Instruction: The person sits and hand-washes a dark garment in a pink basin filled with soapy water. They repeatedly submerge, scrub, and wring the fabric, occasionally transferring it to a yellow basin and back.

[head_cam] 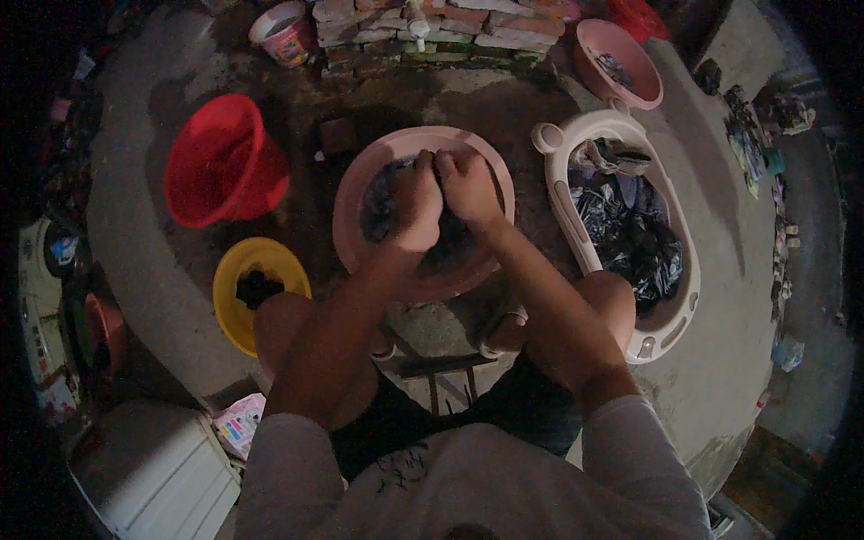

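Note:
Right in front of me sits a pink plastic basin with dark wet cloth in it. My left hand and my right hand are close together over the middle of the basin. Both have curled fingers and seem to grip the dark cloth between them, though blur and shade hide most of the gripped part. On the right, a pale baby bathtub with ear-shaped knobs holds dark, shiny wet items and a brownish cloth.
Left of the basin are a tilted red bucket and a yellow basin with a dark cloth inside. Beyond stand a low brick wall with a white tap, a printed bucket and another pink basin. A printed packet lies lower left.

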Tool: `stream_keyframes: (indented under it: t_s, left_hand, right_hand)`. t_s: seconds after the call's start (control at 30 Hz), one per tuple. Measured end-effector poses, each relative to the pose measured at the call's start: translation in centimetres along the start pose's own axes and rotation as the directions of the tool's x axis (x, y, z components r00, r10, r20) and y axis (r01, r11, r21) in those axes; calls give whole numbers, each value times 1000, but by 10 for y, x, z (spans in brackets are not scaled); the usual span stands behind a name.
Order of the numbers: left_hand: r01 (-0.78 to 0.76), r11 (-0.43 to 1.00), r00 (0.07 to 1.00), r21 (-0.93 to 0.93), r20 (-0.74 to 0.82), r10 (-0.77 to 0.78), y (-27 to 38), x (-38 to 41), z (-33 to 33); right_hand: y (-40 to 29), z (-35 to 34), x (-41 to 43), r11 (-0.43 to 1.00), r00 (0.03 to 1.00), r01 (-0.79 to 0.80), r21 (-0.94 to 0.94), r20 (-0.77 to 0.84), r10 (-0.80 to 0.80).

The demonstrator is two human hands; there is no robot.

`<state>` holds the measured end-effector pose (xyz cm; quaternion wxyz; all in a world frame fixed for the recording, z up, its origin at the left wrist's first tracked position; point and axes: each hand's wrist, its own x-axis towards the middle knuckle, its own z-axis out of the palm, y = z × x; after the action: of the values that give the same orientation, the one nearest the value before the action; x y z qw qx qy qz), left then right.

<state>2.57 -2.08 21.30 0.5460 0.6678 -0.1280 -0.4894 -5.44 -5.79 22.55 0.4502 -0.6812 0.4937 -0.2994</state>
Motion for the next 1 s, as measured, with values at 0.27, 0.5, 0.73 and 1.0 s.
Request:
stream_keyframes:
  t_s: [0.27,0.5,0.73,1.0]
  left_hand:
    - [43,978,994,-204,103,-22,2,9,-11]
    - [-5,998,1000,67,8,5,2,-17,1]
    - [-270,962,960,-34,62,271,41,-35,-10]
    - [-69,998,998,9,15,68,21,-26,6]
  right_hand:
    - [-22,0,-10,996,998,69,53,9,-70]
    - [2,3,12,999,1000,-21,30,-18,22]
    - [-16,7,-4,995,997,77,69,-26,-75]
    - [-16,-5,7,997,999,30,66,-40,-27]
